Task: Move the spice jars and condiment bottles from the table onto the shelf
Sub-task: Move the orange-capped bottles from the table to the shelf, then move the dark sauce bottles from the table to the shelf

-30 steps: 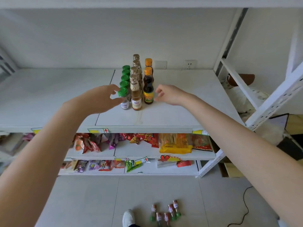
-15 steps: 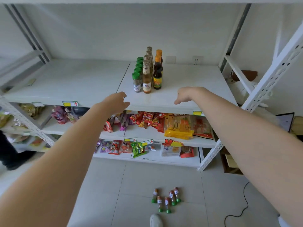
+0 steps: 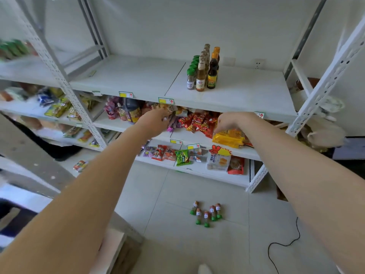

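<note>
Shelf (image 3: pixel 246 95), white metal, top board. Your left hand (image 3: pixel 156 121): level with the snack shelf below, fingers loosely curled, holding nothing. Spice jars (image 3: pixel 190 81), green caps: upright on the top board, one file running back from the front. Amber bottles (image 3: pixel 201 76): second file, just beside the jars. Small bottles (image 3: pixel 206 213), green caps: clustered on the floor. Dark bottles (image 3: pixel 213 74), orange caps: third file, rightmost. Your right hand (image 3: pixel 231 120): fingers bent down, relaxed, empty, just above a yellow packet (image 3: pixel 229 138).

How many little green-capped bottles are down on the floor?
5 green-capped bottles, all clustered on the floor tiles before the shelving: one left, two nearest the camera, two right. None looks hidden.
</note>
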